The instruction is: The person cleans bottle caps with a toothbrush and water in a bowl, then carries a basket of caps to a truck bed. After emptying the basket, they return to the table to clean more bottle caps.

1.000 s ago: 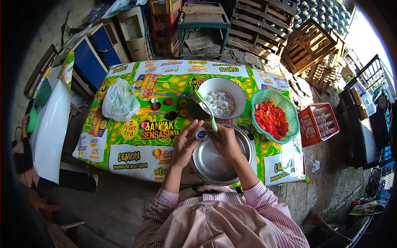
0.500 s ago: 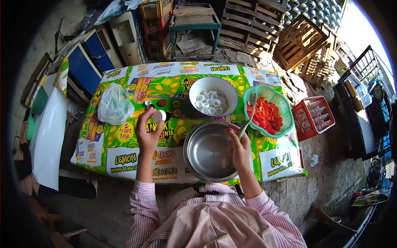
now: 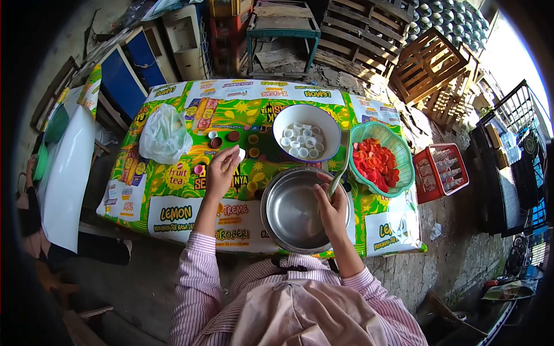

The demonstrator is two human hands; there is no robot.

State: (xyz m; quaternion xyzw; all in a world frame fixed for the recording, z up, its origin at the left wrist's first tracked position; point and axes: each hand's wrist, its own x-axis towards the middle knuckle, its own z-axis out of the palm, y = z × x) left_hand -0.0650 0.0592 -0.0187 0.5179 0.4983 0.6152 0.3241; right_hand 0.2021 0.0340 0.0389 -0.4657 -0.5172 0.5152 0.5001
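Note:
My left hand (image 3: pixel 224 167) pinches a small white round piece (image 3: pixel 242 153) above the table, beside several small brown and yellow caps (image 3: pixel 253 139). In my right hand (image 3: pixel 332 207) is a green-handled fork (image 3: pixel 341 170), held upright over the right rim of an empty steel bowl (image 3: pixel 297 213). Behind the steel bowl stands a white bowl (image 3: pixel 281 118) with several white rings (image 3: pixel 303 138) inside. A green basket (image 3: pixel 405 151) of red pieces (image 3: pixel 375 164) is to its right.
A tied plastic bag (image 3: pixel 164 135) lies on the left of the patterned tablecloth (image 3: pixel 176 214). Right of the table stands a red crate (image 3: pixel 424 173). A small pink cap (image 3: pixel 199 169) lies left of my left hand. Another person's arm (image 3: pixel 30 173) shows at the far left.
My left hand has shifted right with the white piece, and the pink cap now shows on the cloth. The fork in my right hand stands more upright. The whole view has shifted slightly.

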